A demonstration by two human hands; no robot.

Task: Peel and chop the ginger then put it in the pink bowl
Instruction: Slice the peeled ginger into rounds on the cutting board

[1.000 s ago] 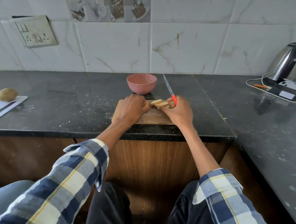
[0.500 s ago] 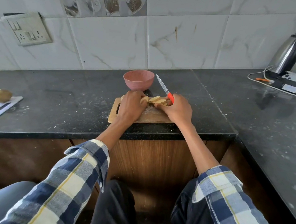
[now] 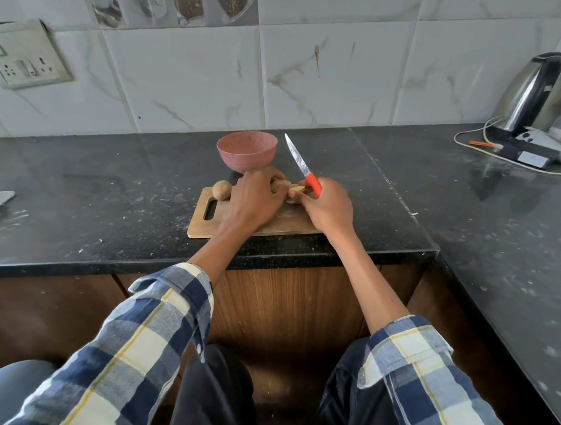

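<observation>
Ginger [image 3: 294, 189] lies on the wooden board [image 3: 205, 225], gathered between both hands — left hand [image 3: 256, 200] curled over the pieces, right hand [image 3: 330, 211] clasping the red-handled knife [image 3: 303, 169], blade raised clear. Pink bowl [image 3: 246, 150] stands just behind, likely for easy transfer. Black, dusty counter [image 3: 107, 200]; tiled wall [image 3: 315, 78]; kettle [image 3: 535, 90] far right.

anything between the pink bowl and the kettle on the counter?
Head view: only the knife blade in the right hand crosses near the pink bowl; beyond it, bare counter to the kettle.
</observation>
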